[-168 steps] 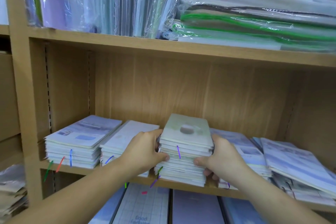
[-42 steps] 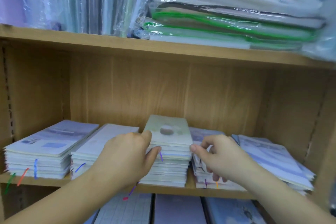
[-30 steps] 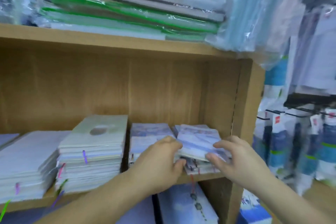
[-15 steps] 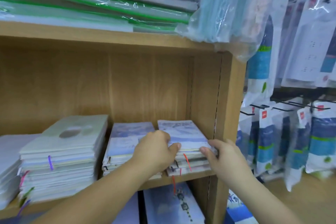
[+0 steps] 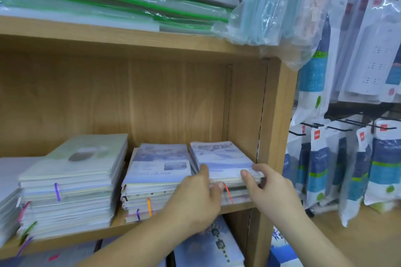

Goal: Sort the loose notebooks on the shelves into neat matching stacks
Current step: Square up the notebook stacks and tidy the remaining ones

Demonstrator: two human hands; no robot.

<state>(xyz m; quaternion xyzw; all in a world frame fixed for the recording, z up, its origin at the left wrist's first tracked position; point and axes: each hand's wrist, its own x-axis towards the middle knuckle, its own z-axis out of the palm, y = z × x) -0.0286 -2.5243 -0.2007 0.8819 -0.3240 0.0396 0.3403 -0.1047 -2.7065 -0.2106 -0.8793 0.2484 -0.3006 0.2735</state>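
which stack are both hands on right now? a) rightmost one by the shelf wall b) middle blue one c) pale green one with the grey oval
a: the left hand and the right hand both grip the rightmost stack, thumbs on its top cover.

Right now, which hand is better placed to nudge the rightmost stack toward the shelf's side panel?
Left, probably. The left hand grips the rightmost stack on its left edge, away from the side panel; the right hand holds the corner nearest that panel.
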